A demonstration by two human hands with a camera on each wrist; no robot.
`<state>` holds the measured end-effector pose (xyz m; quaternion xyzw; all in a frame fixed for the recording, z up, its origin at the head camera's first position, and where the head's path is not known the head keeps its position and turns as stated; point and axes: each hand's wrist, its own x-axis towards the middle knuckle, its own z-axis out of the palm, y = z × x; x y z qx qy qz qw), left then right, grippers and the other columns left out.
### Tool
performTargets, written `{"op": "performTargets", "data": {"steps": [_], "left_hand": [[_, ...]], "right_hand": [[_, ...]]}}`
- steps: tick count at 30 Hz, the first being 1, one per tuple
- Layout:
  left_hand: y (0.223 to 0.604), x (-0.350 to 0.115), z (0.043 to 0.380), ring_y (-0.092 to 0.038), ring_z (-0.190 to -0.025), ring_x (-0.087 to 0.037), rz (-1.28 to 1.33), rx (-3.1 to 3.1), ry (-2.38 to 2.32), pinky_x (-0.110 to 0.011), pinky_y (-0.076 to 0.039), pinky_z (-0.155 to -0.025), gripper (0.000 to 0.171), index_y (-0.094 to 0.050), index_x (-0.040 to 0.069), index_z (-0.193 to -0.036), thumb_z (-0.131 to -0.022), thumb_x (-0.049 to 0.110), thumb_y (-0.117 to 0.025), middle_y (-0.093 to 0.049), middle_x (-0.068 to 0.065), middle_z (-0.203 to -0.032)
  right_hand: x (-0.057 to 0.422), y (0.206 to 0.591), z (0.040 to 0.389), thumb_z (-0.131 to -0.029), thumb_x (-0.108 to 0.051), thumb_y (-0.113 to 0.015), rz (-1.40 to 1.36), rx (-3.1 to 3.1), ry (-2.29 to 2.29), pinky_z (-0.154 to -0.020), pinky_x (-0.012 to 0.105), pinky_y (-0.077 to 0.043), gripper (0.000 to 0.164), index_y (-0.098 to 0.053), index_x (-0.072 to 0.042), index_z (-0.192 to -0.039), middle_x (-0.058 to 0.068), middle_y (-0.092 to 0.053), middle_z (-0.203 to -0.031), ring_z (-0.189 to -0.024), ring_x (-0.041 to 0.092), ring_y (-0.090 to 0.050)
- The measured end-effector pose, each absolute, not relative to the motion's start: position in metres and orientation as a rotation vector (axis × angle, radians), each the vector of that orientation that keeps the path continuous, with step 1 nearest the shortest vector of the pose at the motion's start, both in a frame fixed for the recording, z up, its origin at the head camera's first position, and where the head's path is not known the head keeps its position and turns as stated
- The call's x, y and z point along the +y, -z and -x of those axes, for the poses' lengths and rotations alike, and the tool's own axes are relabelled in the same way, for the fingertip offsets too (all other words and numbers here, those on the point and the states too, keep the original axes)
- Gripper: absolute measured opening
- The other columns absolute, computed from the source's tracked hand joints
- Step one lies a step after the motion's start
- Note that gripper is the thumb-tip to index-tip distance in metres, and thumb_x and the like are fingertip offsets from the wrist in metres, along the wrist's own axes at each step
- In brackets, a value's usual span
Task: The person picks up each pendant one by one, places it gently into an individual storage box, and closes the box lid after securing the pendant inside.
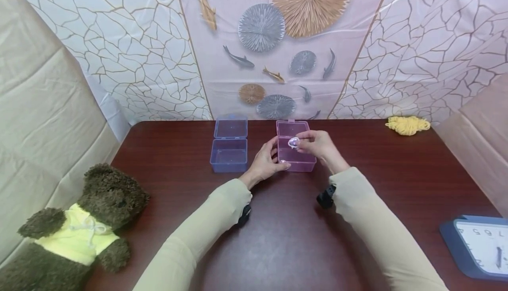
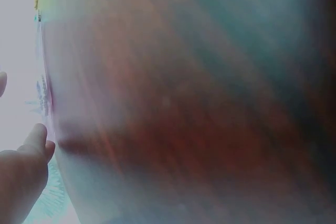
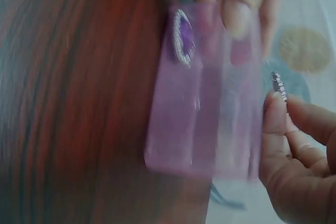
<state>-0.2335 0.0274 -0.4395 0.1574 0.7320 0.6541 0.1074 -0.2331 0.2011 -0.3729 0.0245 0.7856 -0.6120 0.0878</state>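
Observation:
A translucent pink plastic box [image 1: 301, 166] stands on the table with its hinged lid [image 1: 293, 128] raised at the back. My left hand [image 1: 265, 161] holds the box by its left side, thumb at the front corner. Near that thumb shows an oval purple-stoned jewel ornament [image 3: 184, 38] with a sparkling rim; I cannot tell whether it lies inside or outside the wall. Above the box, my right hand [image 1: 319, 145] pinches a similar ornament [image 1: 293, 142] between thumb and fingers. To the left stands a translucent blue box [image 1: 229, 167], lid also raised.
A brown teddy bear [image 1: 115, 196] in a yellow top lies at the left. Yellow yarn [image 1: 407, 125] sits at the back right corner, and a blue-framed clock [image 1: 456, 247] at the right edge. A patterned curtain [image 1: 274, 75] hangs behind the dark wooden table [image 1: 262, 255].

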Motion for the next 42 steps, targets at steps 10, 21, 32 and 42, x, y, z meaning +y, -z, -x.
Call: {"op": "performTargets", "data": {"steps": [10, 21, 32, 42], "left_hand": [[0.408, 0.022, 0.217, -0.035, -0.133, -0.040, -0.477, 2.124, -1.908, -0.043, -0.037, -0.108, 0.086, -0.020, -0.008, -0.145, -0.074, -0.013, -0.069, -0.025, -0.030, -0.143], [0.438, 0.025, 0.233, -0.039, -0.133, -0.031, -0.457, 2.192, -1.871, -0.033, -0.042, -0.105, 0.088, -0.024, 0.003, -0.147, -0.074, -0.007, -0.073, -0.028, -0.020, -0.146], [0.439, 0.026, 0.233, -0.040, -0.132, -0.031, -0.453, 2.169, -1.892, -0.034, -0.041, -0.105, 0.086, -0.026, 0.003, -0.146, -0.075, -0.007, -0.073, -0.028, -0.021, -0.145], [0.436, 0.027, 0.231, -0.039, -0.133, -0.032, -0.447, 2.172, -1.901, -0.034, -0.040, -0.106, 0.090, -0.023, 0.000, -0.147, -0.073, -0.009, -0.073, -0.029, -0.021, -0.145]], "right_hand": [[0.177, 0.388, 0.242, -0.084, 0.003, -0.062, -0.168, 2.575, 1.472, -0.068, 0.028, -0.059, 0.024, -0.063, 0.013, -0.106, 0.023, -0.068, -0.093, -0.065, 0.012, -0.067], [0.170, 0.398, 0.245, -0.085, -0.001, -0.063, -0.201, 2.669, 1.278, -0.066, 0.020, -0.056, 0.019, -0.068, 0.007, -0.102, 0.018, -0.070, -0.093, -0.069, 0.010, -0.064], [0.166, 0.397, 0.244, -0.085, 0.001, -0.062, -0.124, 2.688, 1.174, -0.082, 0.033, -0.056, 0.021, -0.067, 0.009, -0.103, 0.022, -0.067, -0.104, -0.087, 0.021, -0.062], [0.174, 0.386, 0.241, -0.087, -0.005, -0.059, -0.069, 2.727, 1.183, -0.088, 0.036, -0.050, 0.026, -0.066, 0.005, -0.110, 0.023, -0.064, -0.114, -0.097, 0.028, -0.058]]}}
